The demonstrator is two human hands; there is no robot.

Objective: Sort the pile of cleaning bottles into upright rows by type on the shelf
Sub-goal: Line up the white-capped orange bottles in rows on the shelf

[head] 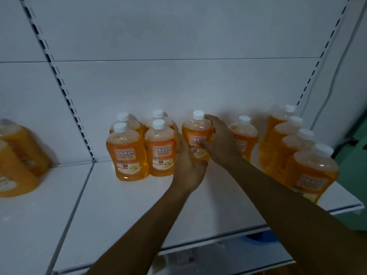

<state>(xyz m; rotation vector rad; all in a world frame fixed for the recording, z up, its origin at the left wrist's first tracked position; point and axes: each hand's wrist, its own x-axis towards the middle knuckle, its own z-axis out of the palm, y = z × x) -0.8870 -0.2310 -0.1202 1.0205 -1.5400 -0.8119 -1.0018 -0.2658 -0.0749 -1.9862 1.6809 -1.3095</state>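
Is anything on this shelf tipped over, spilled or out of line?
Nothing spilled or tipped. The orange bottles all stand upright with caps on. Only the held bottle, gripped by the left hand and right hand, sits apart from the block of four beside it.

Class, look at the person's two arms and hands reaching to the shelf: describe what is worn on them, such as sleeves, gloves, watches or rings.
Nothing worn shows. Both forearms are bare from the bottom edge of the picture up to the wrists, with no sleeve or cuff in view. The left hand and the right hand wear no gloves. No watch, band or bracelet shows at either wrist. The picture is too blurred to rule out a thin ring.
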